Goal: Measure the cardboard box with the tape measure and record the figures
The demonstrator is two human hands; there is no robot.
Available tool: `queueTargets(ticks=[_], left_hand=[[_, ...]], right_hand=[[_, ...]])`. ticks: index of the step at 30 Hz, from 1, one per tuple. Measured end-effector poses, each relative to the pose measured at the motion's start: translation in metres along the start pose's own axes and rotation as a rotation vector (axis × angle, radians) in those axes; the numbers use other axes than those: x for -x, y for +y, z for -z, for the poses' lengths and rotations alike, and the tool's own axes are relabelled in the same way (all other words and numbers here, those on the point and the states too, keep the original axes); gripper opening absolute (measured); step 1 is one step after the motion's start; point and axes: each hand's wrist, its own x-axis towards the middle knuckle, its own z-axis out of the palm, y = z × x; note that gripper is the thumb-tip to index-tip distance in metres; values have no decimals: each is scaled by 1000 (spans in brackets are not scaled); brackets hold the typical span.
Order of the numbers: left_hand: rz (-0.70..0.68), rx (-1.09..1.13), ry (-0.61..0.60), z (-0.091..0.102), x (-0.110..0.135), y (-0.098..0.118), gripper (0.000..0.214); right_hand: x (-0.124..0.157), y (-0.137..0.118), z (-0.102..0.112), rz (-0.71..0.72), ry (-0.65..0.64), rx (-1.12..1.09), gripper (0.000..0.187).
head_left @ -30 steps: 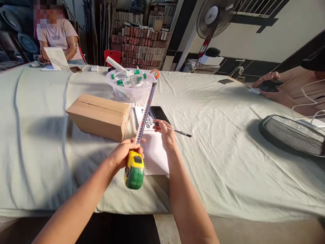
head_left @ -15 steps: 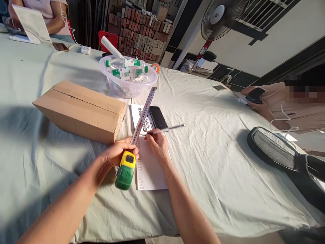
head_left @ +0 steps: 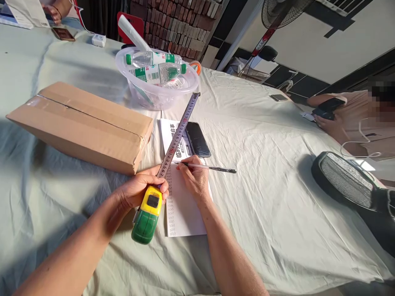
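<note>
My left hand [head_left: 143,187] is closed around the front of a green and yellow tape measure [head_left: 147,216]. Its metal blade [head_left: 177,137] sticks out upward to the right, over the top of the paper. In my right hand [head_left: 195,176] is a slim pen [head_left: 220,169], its tip at the upper part of a white sheet [head_left: 187,218] with rows of small handwriting along the left side. Above my right hand lies a black phone [head_left: 197,139] on a printed page [head_left: 168,129] with large black characters. A closed cardboard box [head_left: 89,125] rests left of the blade.
Behind the page stands a clear plastic basin [head_left: 123,72] with green-capped bottles [head_left: 151,74] in it. A person [head_left: 354,119] at the right holds a dark device; another person's hand [head_left: 55,14] shows at upper left. A dark-framed mesh chair part [head_left: 345,181] overlaps the table's right side.
The view has shifted and come slightly closer. The pen's rear end has swung lower while its tip stays at the paper. My left hand still holds the tape measure with its blade out.
</note>
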Motion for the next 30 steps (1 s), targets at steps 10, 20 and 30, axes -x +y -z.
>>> queueTargets(ticks=[10, 20, 30], left_hand=[[4, -25, -14, 2, 0, 0, 24], [27, -15, -1, -2, 1, 1, 25], [121, 23, -7, -7, 4, 10, 15]], right_hand=[[0, 0, -2, -49, -9, -29, 6], [0, 3, -3, -53, -18, -54, 7], [1, 5, -2, -47, -7, -27, 9]])
